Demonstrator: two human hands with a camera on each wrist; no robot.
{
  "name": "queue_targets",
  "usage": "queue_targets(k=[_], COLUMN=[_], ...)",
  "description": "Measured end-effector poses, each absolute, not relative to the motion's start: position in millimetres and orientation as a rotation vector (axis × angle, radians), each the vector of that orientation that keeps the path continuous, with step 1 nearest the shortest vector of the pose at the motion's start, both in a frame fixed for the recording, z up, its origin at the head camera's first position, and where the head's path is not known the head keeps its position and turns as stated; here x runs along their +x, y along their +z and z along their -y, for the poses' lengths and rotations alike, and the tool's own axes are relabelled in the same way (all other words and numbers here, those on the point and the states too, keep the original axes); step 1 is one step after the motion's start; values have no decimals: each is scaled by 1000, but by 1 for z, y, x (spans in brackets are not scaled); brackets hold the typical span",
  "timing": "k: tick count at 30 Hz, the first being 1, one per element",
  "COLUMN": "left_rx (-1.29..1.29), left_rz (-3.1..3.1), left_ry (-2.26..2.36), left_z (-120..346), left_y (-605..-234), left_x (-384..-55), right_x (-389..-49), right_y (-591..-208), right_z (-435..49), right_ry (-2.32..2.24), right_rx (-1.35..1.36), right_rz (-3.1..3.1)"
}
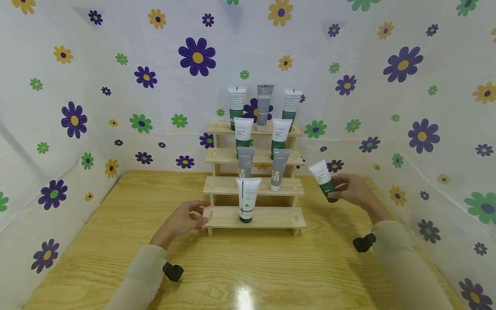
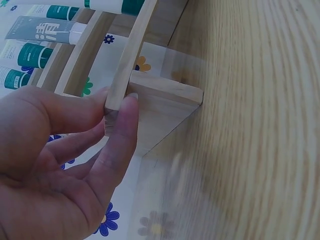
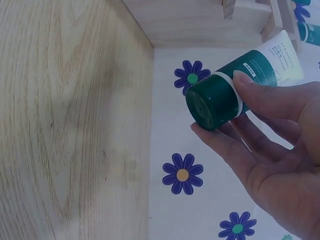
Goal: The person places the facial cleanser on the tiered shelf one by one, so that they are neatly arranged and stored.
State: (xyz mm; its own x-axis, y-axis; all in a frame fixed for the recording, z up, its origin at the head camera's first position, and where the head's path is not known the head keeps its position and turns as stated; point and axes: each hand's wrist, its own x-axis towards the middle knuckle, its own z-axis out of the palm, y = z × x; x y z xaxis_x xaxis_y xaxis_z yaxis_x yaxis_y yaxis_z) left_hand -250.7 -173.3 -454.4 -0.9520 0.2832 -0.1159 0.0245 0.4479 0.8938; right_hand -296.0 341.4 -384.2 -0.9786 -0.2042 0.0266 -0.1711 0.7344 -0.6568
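My right hand point(image 1: 354, 191) holds a white and green squeeze tube point(image 1: 322, 175) to the right of a stepped wooden rack point(image 1: 271, 221). Seen from the right wrist, thumb and fingers grip the tube point(image 3: 250, 75) near its dark green cap, which points down and away from the rack. With my left hand point(image 1: 186, 219) I pinch the left end of the rack's lowest shelf point(image 2: 122, 75), thumb on one face and fingers on the other. On that lowest shelf stands a white tube point(image 1: 248, 198), cap down.
Two grey tubes point(image 1: 280, 170) stand on the second shelf, two white and green tubes point(image 1: 280, 133) on the third. The top shelf bears a grey tube point(image 1: 265, 105) between two white and green ones. Behind the wooden table point(image 1: 217, 267) hangs a flower-patterned cloth point(image 1: 162, 94), which also lines both sides.
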Motion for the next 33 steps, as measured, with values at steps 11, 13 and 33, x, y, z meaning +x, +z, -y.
queue_targets(k=[11,13,33], left_rx=[303,306,253], left_rz=[-2467,-2464,-2490], left_ry=[1492,1495,1465], left_z=[174,175,171], left_y=[-454,-453,-453], left_x=[-250,-250,-251], right_x=[-284,-283,-267], right_y=[-378,-377,-377], right_z=[-318,-314,-276], right_ry=[-1091,-1110,-1262], right_rx=[-375,-395,-508], right_rz=[-2886,-2883,-2811])
